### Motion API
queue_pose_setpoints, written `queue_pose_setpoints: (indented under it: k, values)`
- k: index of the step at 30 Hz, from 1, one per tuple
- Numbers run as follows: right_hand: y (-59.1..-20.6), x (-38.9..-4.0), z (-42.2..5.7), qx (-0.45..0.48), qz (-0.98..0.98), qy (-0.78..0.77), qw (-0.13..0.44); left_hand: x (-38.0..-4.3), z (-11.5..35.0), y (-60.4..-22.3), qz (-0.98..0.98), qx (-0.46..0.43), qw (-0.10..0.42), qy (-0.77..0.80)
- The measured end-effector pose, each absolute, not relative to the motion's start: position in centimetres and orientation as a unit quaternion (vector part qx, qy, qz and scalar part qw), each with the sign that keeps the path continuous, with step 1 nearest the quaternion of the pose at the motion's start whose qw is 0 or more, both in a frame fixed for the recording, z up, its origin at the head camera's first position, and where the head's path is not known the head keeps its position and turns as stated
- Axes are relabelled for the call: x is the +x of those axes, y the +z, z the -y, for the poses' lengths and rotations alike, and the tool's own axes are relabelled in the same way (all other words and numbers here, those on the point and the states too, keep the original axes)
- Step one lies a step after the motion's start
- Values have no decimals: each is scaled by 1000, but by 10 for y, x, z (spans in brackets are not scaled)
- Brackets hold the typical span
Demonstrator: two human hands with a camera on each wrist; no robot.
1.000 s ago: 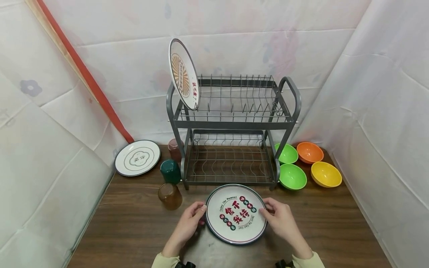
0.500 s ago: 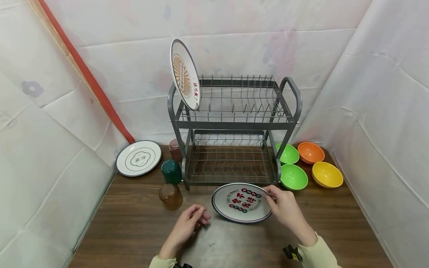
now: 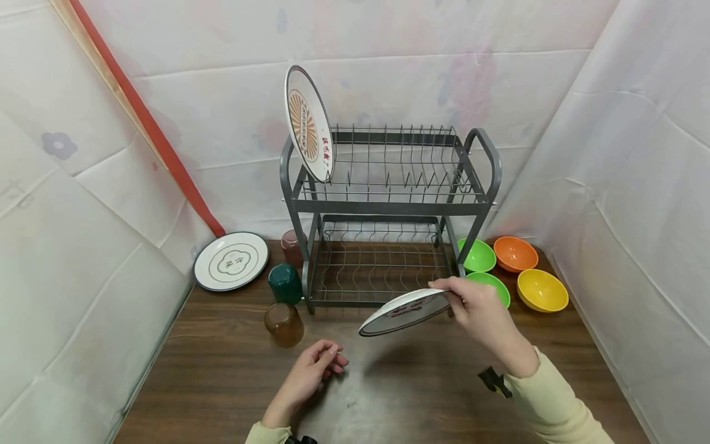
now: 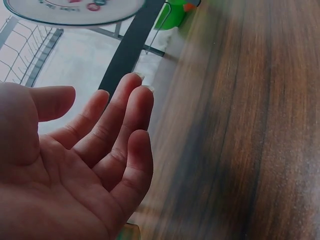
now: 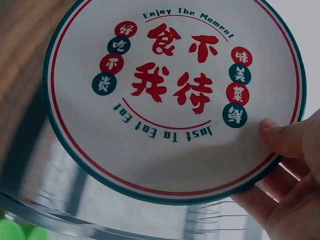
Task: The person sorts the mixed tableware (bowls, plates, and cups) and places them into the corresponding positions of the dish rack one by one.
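My right hand (image 3: 481, 314) pinches a white plate (image 3: 405, 311) by its right edge, thumb on the face and fingers beneath. The plate is raised and tilted in front of the dish rack (image 3: 388, 208). In the right wrist view the plate (image 5: 170, 165) shows red characters and a teal and red rim. My left hand (image 3: 312, 375) is low over the table, palm turned inward, fingers loosely bent and holding nothing; the left wrist view shows its bare palm and fingers (image 4: 137, 107). Another plate (image 3: 310, 126) leans upright at the left end of the rack's top tier.
At the left a white plate (image 3: 231, 262) lies flat beside a pink cup (image 3: 291, 248), a teal cup (image 3: 285, 283) and an amber cup (image 3: 285, 325). Right of the rack are green bowls (image 3: 478, 254), an orange bowl (image 3: 516, 253) and a yellow bowl (image 3: 542, 290).
The left hand has let go of the plate's left edge. My right hand has lifted the plate, tilting it and carrying it slightly toward the rack and right.
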State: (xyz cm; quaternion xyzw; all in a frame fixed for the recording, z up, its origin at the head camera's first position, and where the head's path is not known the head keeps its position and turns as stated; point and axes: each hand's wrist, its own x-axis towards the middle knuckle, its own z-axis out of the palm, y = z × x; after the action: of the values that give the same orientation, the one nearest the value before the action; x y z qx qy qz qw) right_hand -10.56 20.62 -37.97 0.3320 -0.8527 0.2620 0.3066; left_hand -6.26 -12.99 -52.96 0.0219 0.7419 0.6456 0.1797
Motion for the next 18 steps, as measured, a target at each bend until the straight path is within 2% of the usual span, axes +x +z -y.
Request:
queue_pose_setpoints:
  k: [6, 18]
  values:
    - [-346, -110, -205, 369, 826, 274, 326, -63, 129, -530, -742, 22, 186, 644]
    - [-278, -117, -185, 469, 732, 253, 424, -62, 126, -530, -726, 27, 205, 656]
